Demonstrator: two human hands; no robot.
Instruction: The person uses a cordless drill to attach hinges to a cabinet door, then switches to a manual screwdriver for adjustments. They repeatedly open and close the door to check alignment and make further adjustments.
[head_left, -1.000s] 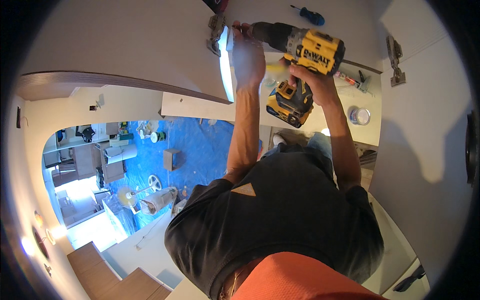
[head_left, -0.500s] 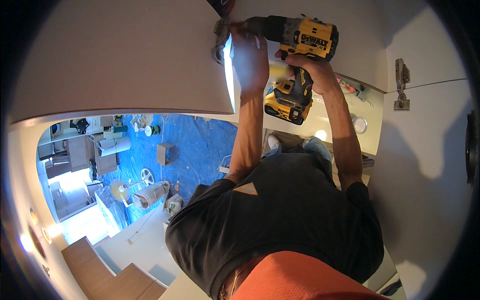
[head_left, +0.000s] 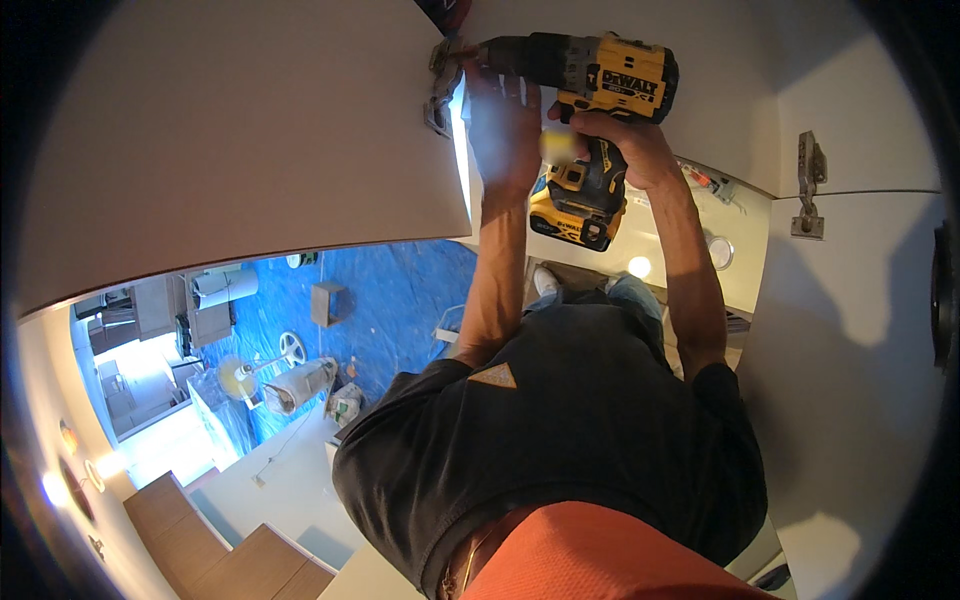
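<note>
My right hand [head_left: 632, 146] is wrapped around the handle of a yellow and black cordless drill [head_left: 640, 82], held level with its nose to the left and its battery hanging below. The drill's tip reaches a metal cabinet hinge [head_left: 440, 85] at the edge of a large pale cabinet door [head_left: 240, 140]. My left hand [head_left: 506, 130] is raised under the drill's nose, its fingers closed near the tip beside the hinge. What those fingers pinch is hidden, and the back of the hand is blurred. Bright light shows through a gap beside the hinge.
Another hinge [head_left: 808, 185] is fixed on the white panel [head_left: 850, 290] at right. Below lies a pale shelf [head_left: 740, 270] with small items. Beyond the door, a blue sheet [head_left: 385, 300] covers the floor, with a box [head_left: 326, 304] and a fan [head_left: 238, 378] there.
The cabinet door has swung a little, its lower edge now lower at the left and hiding more of the room. My hands and the drill stay almost in place.
</note>
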